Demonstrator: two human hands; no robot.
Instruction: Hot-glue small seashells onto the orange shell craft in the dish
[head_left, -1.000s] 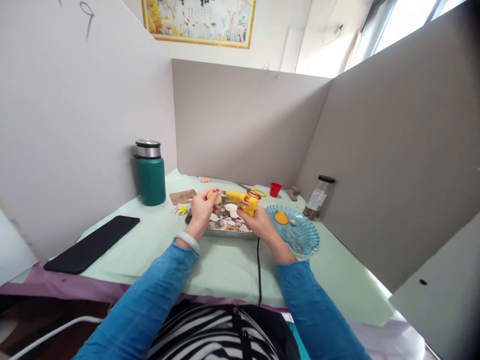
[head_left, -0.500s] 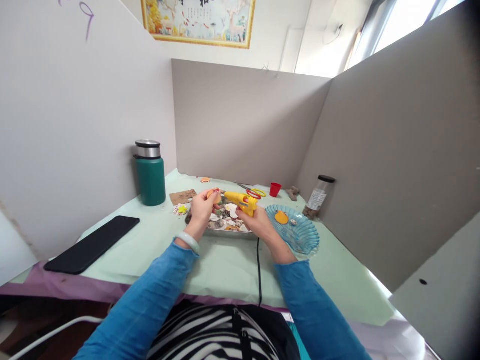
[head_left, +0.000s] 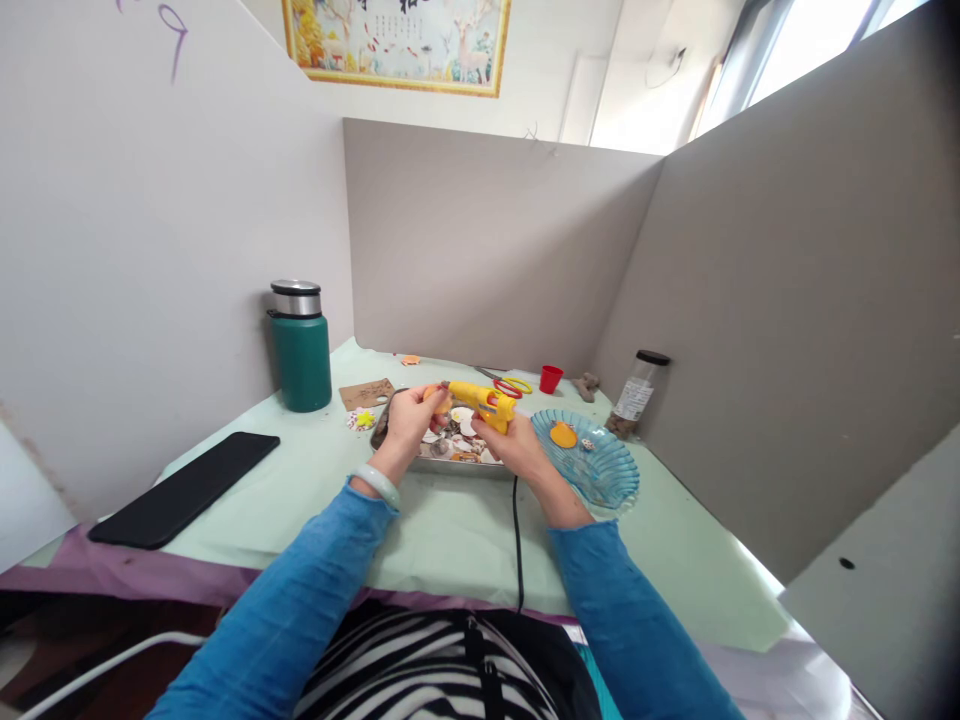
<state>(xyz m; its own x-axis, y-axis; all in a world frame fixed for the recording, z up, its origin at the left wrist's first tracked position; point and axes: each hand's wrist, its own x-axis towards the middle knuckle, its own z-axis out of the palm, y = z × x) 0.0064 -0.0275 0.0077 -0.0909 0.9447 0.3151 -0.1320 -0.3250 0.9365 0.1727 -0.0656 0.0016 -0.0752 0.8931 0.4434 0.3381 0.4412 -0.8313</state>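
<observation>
My right hand (head_left: 519,442) is wrapped round the handle of a yellow glue gun (head_left: 480,398), and its black cord hangs down toward the table's front edge. The gun's nozzle points left, close to the fingers of my left hand (head_left: 411,420). Those fingers pinch an orange shell (head_left: 439,402), mostly hidden behind them. Below both hands lies a metal tray (head_left: 450,467) of mixed shells (head_left: 457,440). To the right, a blue scalloped plate (head_left: 611,475) carries an orange shell (head_left: 563,434) and a small speckled piece (head_left: 587,445).
Scissors (head_left: 514,386), a red cup (head_left: 551,379) and a jar (head_left: 637,395) stand or lie toward the back. On the left are a green bottle (head_left: 301,350), a black flat pad (head_left: 187,490), brown cardboard (head_left: 366,393) and a flower-like piece (head_left: 364,420). Grey partitions (head_left: 495,240) enclose the table.
My left hand has shifted slightly right with the shell, bringing it closer to the glue gun's nozzle. The right hand and gun stay nearly still.
</observation>
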